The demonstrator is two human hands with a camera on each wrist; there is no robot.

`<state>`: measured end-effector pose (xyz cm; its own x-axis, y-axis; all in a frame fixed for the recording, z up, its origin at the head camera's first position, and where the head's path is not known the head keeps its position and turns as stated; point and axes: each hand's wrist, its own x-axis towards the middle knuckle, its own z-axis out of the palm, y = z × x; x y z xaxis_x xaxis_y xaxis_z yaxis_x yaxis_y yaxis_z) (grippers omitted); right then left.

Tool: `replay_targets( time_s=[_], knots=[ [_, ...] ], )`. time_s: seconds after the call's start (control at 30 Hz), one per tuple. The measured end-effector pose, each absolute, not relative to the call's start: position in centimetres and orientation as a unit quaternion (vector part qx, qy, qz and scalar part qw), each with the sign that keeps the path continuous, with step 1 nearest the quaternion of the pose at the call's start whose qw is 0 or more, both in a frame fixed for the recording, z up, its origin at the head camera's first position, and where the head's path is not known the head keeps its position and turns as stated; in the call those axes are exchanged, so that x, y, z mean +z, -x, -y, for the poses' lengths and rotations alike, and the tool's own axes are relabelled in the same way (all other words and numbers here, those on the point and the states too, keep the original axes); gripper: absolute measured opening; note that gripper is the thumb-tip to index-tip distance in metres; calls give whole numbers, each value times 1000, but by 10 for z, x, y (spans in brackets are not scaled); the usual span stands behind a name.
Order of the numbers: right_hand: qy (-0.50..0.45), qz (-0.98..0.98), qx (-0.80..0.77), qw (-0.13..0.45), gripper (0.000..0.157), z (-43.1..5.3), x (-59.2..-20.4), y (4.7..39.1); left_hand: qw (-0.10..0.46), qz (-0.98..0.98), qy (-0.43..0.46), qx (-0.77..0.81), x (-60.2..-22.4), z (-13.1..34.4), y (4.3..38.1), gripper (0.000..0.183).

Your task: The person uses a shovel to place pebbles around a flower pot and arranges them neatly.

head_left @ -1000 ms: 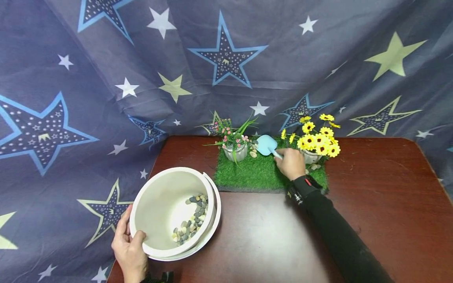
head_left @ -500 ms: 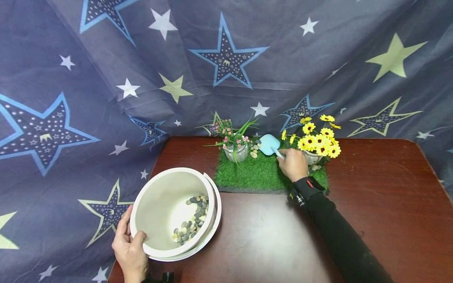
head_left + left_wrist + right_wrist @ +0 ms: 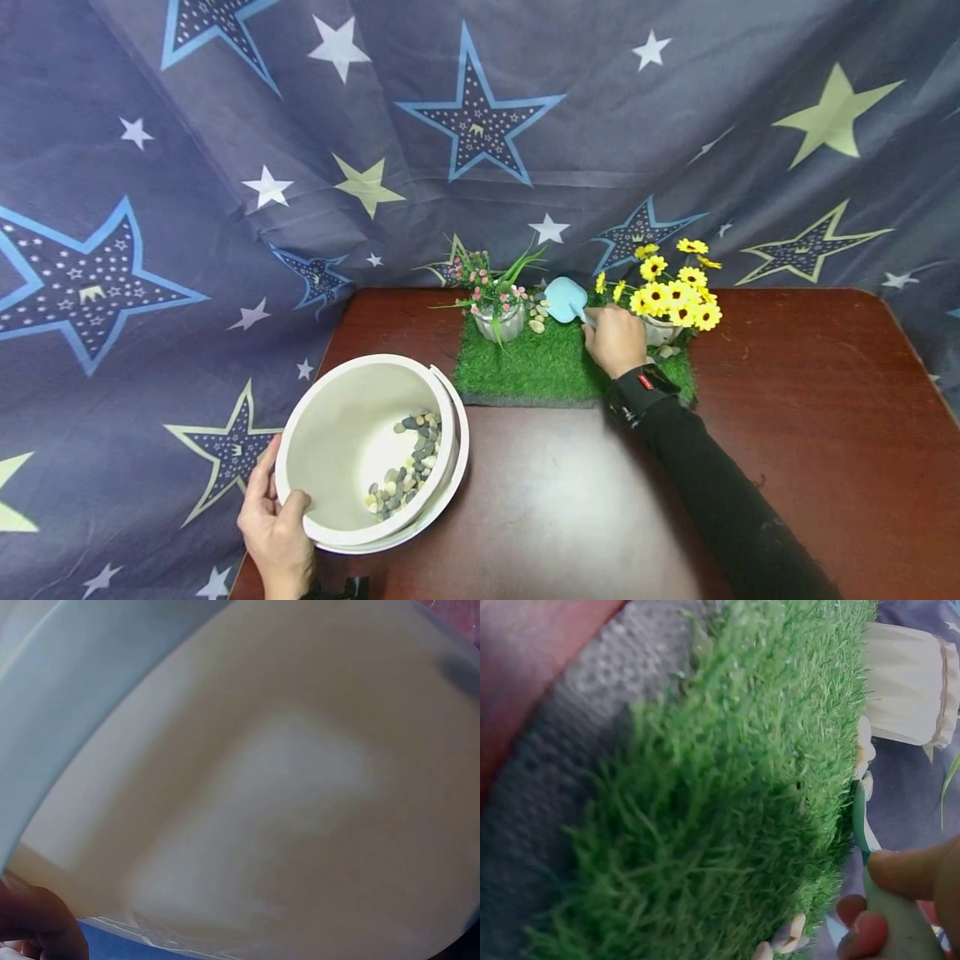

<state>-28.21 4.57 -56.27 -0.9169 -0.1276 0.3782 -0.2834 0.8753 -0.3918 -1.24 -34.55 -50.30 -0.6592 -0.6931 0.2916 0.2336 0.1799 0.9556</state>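
My left hand grips the rim of a tilted white bucket, thumb inside the edge. Grey and cream pebbles have gathered along its lower right inner side. Much of the left wrist view is filled by the bucket's pale wall. My right hand holds a light blue toy shovel by its handle over the artificial grass mat. The blade is right beside several pebbles. In the right wrist view, thumb and fingers pinch the shovel handle.
A pot of pink flowers stands left of the shovel. A pot of yellow flowers stands right of my hand, with a few stones beside it. Everything sits on a brown table before a star-patterned cloth.
The shovel shifted slightly right, then back left toward the pebbles, and my right wrist has turned a little. My left hand and the bucket have stayed put.
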Motion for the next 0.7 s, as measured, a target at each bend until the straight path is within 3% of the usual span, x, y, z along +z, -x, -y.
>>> replay_targets(
  time_s=[0.2,0.5,0.7],
  knots=[
    [-102,947,254,169,30,-49,-564,281,377,673,-184,-609,-503,345,13,78],
    [-81,943,303,112,29,-56,-559,270,371,679,-196,-603,-502,345,12,78],
    [-89,944,294,120,29,-61,-553,257,372,679,-194,-602,-502,346,13,78]
  ],
)
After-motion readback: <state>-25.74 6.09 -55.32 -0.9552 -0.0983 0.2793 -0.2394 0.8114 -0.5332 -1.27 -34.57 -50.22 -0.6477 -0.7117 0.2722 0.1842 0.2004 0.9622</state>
